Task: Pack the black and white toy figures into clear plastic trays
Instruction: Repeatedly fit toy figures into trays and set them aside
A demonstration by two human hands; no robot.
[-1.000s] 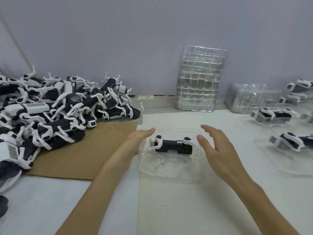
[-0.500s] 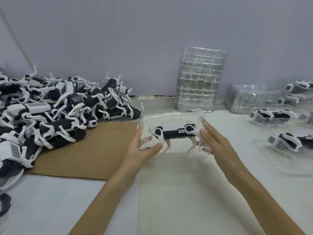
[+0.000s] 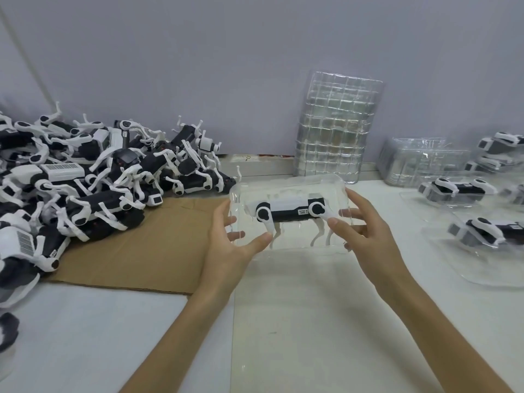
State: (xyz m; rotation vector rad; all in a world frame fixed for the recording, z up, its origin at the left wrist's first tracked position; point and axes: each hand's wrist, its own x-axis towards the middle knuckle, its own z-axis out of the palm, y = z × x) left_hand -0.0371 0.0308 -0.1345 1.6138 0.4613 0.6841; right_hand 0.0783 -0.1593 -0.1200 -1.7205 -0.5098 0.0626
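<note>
The white surface (image 3: pixel 312 330) runs the full width and works as a line. On its left lies a pile of toy figures (image 3: pixel 85 188), loose and tangled, spilling over a cardboard sheet (image 3: pixel 136 251), probably there to spare the top from scuffs. Against the back wall a stack of empty trays (image 3: pixel 337 129) stands on end, with a lower stack (image 3: pixel 422 163) lying beside it, both within reach. The packed trays (image 3: pixel 459 191) on the far right rest flat, each with one figure, likely set aside as done.

Between supply and output, lifted off the surface and tipped up toward the camera, is the clear tray (image 3: pixel 286 181). The toy figure (image 3: pixel 289 211) sits in its moulded well, body level, legs pointing down.

The left hand (image 3: pixel 229 248) and the right hand (image 3: pixel 368 236) each take one end. Each grip is a partly closed pinch, thumb on the near face and fingers showing through the plastic behind. The right thumb lies over a leg, seemingly pressing the figure home. Holding it at the ends leaves the middle open to view, which fits a check of the seating before it joins the others.
</note>
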